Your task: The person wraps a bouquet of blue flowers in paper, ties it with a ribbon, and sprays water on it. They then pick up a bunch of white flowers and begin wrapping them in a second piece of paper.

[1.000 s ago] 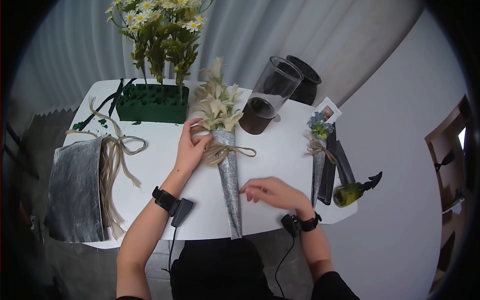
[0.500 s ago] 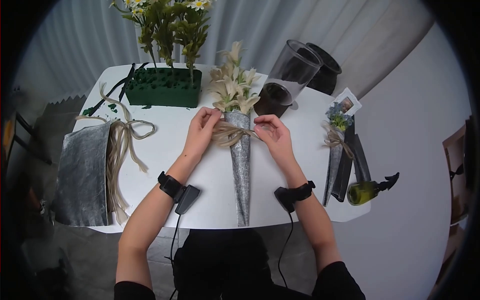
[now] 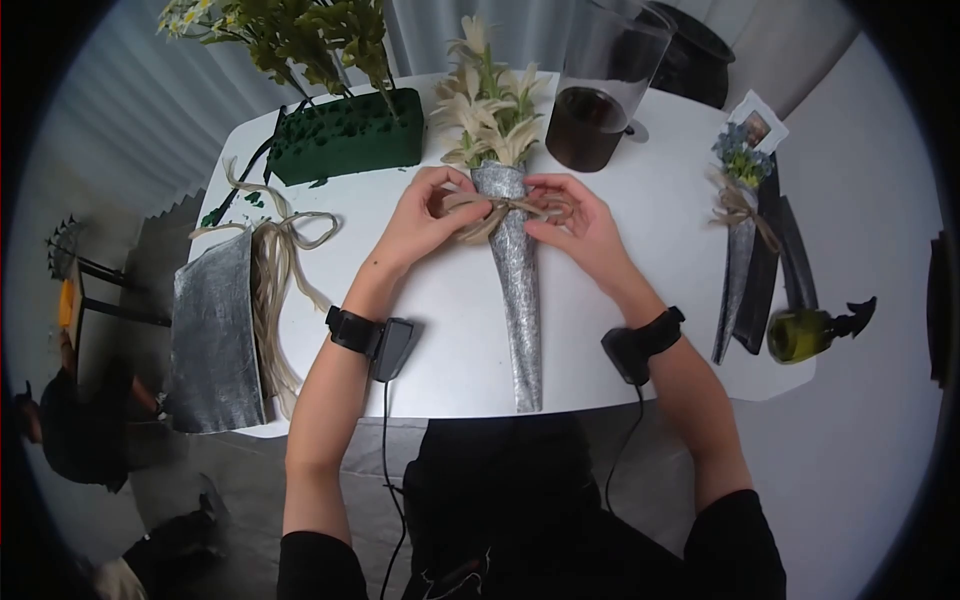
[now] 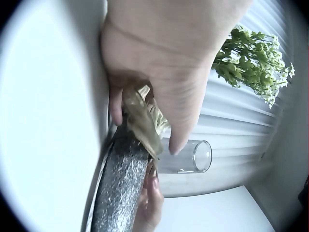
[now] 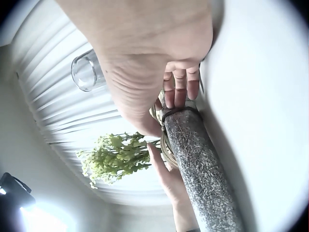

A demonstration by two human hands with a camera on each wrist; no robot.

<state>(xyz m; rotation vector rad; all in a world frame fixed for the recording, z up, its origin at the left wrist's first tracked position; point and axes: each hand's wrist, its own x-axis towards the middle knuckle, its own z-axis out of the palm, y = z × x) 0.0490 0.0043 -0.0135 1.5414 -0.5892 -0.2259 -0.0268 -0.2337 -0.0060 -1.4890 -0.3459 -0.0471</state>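
Observation:
A bouquet of cream lilies (image 3: 492, 118) lies on the table in a cone of silver-grey wrapping paper (image 3: 518, 300), its narrow end toward me. Below the flowers a tan raffia bow (image 3: 503, 204) is tied round the wrap. From the left side, my left hand (image 3: 422, 218) holds the bow's loops between thumb and fingers; the left wrist view shows raffia (image 4: 142, 121) bunched there. On the other side my right hand (image 3: 590, 235) pinches the bow's right loop. In the right wrist view its curled fingers (image 5: 179, 87) lie against the wrap, and the thumb hides part of the bow.
Behind the bouquet stands a glass vase (image 3: 600, 110) with a dark base. White daisies rise from a green foam block (image 3: 350, 135) at back left. Grey wrapping sheets (image 3: 215, 335) and raffia strands (image 3: 275, 300) lie left. A small blue posy (image 3: 738, 215) and spray bottle (image 3: 800, 335) lie right.
My right hand has come up from beside the lower cone to the bow's right side. My left hand has moved from the bouquet's edge onto the bow. The head view has shifted.

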